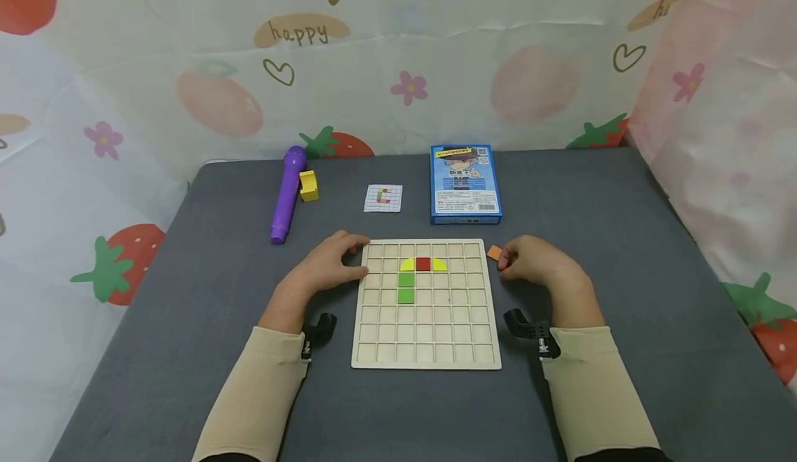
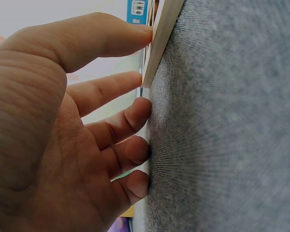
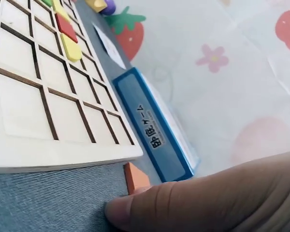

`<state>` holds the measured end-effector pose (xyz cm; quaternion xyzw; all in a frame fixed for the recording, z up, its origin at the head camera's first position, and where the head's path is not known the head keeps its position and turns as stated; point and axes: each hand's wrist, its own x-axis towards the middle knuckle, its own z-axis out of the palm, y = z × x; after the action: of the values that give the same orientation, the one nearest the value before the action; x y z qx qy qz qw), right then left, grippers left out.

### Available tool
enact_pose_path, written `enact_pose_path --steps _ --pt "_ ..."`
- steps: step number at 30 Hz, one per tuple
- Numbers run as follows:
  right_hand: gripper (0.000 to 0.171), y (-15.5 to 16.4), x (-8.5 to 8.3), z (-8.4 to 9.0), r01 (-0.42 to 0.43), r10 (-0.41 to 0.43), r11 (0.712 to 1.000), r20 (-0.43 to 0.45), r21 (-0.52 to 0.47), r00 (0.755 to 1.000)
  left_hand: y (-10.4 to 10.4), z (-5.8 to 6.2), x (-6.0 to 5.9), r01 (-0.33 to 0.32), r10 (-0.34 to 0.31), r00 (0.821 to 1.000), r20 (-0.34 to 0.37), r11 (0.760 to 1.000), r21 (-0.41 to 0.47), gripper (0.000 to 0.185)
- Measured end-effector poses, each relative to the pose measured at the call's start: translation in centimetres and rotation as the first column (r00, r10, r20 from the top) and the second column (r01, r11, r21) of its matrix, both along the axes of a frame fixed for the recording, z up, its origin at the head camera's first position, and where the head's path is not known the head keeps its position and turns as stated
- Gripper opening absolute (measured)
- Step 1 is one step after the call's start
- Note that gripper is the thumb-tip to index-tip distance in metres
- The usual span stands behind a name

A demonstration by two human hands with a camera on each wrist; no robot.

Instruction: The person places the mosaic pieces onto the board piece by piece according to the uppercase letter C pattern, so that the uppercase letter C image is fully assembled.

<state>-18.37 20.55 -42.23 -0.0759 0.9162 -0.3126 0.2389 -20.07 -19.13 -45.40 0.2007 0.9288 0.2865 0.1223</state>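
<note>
A pale wooden grid board (image 1: 426, 357) lies flat on the table. Set in its upper cells are a red square (image 1: 423, 264) between two yellow quarter-round tiles (image 1: 439, 265), with two green squares (image 1: 406, 288) below the left one. My left hand (image 1: 320, 263) touches the board's left edge; in the left wrist view the thumb (image 2: 101, 36) and index fingertip meet the rim, the other fingers loosely bent. Beyond the board's upper right corner, my right hand (image 1: 540, 268) pinches an orange tile (image 1: 494, 252). The right thumb (image 3: 154, 205) partly hides that tile in the right wrist view.
Behind the board lies a small printed pattern card (image 1: 382, 199). A blue game box (image 1: 465, 189) lies to its right. At the back left are a purple microphone-shaped object (image 1: 288, 196) and a yellow block (image 1: 308, 186). A printed cloth hangs behind the grey table.
</note>
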Motion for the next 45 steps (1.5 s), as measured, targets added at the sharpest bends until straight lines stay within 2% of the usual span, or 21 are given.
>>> enact_pose_path --steps 5,9,12,18,24,29,32,37,42,45 --pt "0.021 0.4 0.0 0.2 0.063 -0.063 0.997 -0.005 0.036 0.998 0.0 -0.1 -0.1 -0.002 0.002 1.0 -0.001 1.0 -0.005 0.058" --pt "0.015 0.6 0.1 0.3 0.104 -0.104 0.994 -0.003 0.033 0.995 0.0 -0.1 0.0 0.004 -0.004 1.0 -0.004 1.0 -0.002 0.058" --pt "0.013 0.7 0.0 0.3 0.116 -0.114 0.992 -0.044 0.041 0.993 0.0 -0.1 0.0 0.003 -0.003 1.0 -0.001 1.0 0.001 0.058" --pt "0.028 1.5 -0.2 0.2 0.159 -0.149 0.983 -0.114 0.089 0.982 0.0 0.0 0.0 -0.004 0.004 1.0 0.001 1.0 0.002 0.057" --pt "0.042 2.3 -0.4 -0.1 0.193 -0.18 0.974 -0.118 0.114 0.977 0.0 -0.1 0.0 -0.001 0.001 1.0 -0.001 1.0 0.005 0.057" --pt "0.034 2.4 -0.5 -0.7 0.205 -0.185 0.972 -0.158 0.119 0.97 0.0 -0.2 -0.1 0.0 0.0 1.0 -0.002 1.0 0.002 0.057" --pt "0.032 2.4 -0.4 -0.7 0.213 -0.197 0.975 -0.196 0.067 0.961 0.0 -0.3 -0.1 -0.001 0.001 1.0 -0.003 1.0 0.002 0.058" --pt "0.033 1.4 -0.2 0.5 0.224 -0.241 0.969 -0.205 -0.099 0.949 0.1 -0.3 0.0 -0.004 0.004 1.0 0.001 1.0 -0.002 0.058" --pt "0.032 -0.6 0.3 2.0 0.147 -0.199 0.958 -0.204 -0.245 0.959 0.1 -0.1 0.0 -0.01 0.01 1.0 0.008 1.0 -0.01 0.058" --pt "0.032 -2.0 0.6 2.6 0.094 -0.156 0.941 -0.172 -0.324 0.973 0.1 -0.3 0.0 -0.009 0.009 1.0 0.006 1.0 -0.011 0.058"
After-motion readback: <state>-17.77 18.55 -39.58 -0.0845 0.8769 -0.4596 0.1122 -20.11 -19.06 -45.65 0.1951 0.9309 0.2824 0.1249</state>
